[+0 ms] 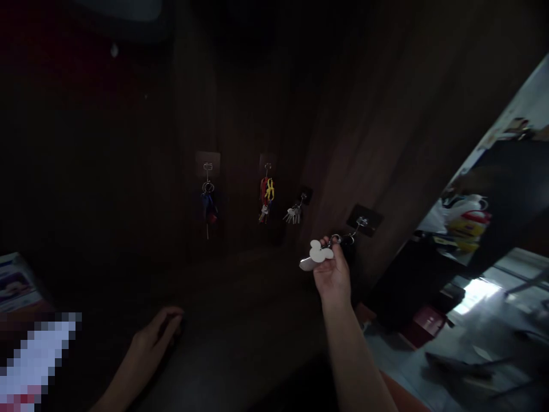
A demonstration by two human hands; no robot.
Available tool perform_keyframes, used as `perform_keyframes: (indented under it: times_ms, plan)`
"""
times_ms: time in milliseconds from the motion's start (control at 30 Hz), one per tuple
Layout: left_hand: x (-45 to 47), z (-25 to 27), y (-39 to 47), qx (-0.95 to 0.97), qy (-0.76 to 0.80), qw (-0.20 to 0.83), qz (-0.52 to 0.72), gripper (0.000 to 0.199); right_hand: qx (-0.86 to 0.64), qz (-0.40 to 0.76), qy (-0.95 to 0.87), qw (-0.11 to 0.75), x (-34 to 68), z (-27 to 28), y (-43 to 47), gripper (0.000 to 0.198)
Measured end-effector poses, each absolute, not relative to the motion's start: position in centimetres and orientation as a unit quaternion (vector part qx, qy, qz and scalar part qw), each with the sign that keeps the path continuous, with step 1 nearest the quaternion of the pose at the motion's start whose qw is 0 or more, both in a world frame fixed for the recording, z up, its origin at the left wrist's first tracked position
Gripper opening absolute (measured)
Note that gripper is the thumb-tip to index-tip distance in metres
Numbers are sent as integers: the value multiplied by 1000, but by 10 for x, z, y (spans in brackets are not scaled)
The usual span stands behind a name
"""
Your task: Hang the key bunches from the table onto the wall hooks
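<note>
In the head view my right hand [333, 277] is closed around a bunch of keys with a white mouse-head-shaped key charm [321, 252]. A pale flat piece sticks out beneath the charm. The bunch's metal ring [349, 240] is at the end of a wall hook [362, 222] on the right panel; whether it still hangs there I cannot tell. Low on the left, my left hand [152, 337] is over the dark wooden surface, fingers loosely bent and apart, with nothing visible in it.
Other hooks hold dark blue keys [208, 203], keys with red and yellow tags [266, 194], and silver keys [293, 214]. A box [19, 283] stands at the left edge. Beyond the panel's edge at right are plastic bags [465, 220] and a dark red box [424, 326].
</note>
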State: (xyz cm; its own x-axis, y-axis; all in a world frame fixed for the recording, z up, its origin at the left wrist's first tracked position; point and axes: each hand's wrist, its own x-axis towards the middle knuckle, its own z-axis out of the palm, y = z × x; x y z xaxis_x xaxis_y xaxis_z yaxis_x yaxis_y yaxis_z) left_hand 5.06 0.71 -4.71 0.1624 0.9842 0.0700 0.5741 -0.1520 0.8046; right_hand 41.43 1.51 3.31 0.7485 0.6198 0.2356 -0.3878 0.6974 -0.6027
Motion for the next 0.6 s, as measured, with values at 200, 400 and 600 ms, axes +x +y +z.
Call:
perform_keyframes:
  times_ms: [200, 400, 600]
  plan:
    - [49, -53, 8, 720, 550, 302, 297, 32, -428, -29, -236, 872, 414, 45, 3, 41]
    - [49, -55, 9, 739, 533, 274, 308, 27, -549, -176, -242, 780, 433, 48, 3, 35]
    - [51, -48, 7, 743, 530, 263, 314, 29, -601, -203, -240, 735, 439, 59, 12, 31]
